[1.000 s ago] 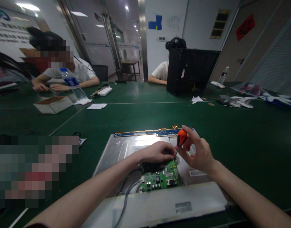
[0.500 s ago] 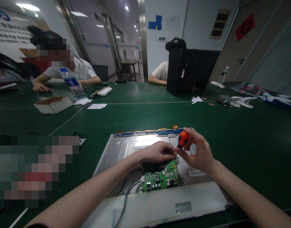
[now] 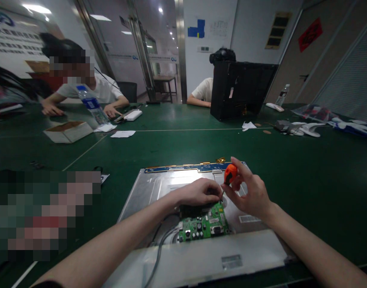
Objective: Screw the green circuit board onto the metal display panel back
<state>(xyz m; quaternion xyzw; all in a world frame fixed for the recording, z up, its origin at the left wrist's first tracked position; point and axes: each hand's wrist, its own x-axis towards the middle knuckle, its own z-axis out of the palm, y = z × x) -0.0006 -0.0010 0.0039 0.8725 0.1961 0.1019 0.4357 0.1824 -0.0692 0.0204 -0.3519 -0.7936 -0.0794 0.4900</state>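
Observation:
Between the fingers and thumb of my right hand (image 3: 252, 193) is a short screwdriver (image 3: 230, 174) with an orange and black handle. Its thin shaft points down at the upper right corner of a green circuit board (image 3: 204, 227). My left hand (image 3: 202, 191) is closed beside the shaft, fingers curled down over the board's top edge; what its fingertips pinch, if anything, is hidden. The board lies on the silver metal back of a display panel (image 3: 147, 196). A grey cable (image 3: 158, 260) runs from the board's left side toward me.
A blue circuit strip (image 3: 177, 169) edges the panel's far side. Across the green table stand a black box-like casing (image 3: 242, 88), a water bottle (image 3: 92, 104) and an open carton (image 3: 68, 133). Two people sit opposite. A pixelated patch covers the left side.
The screwdriver handle has tilted slightly, and my right index finger has lifted and straightened along its top. My left hand stays put. The person at left shows a second hand on the table.

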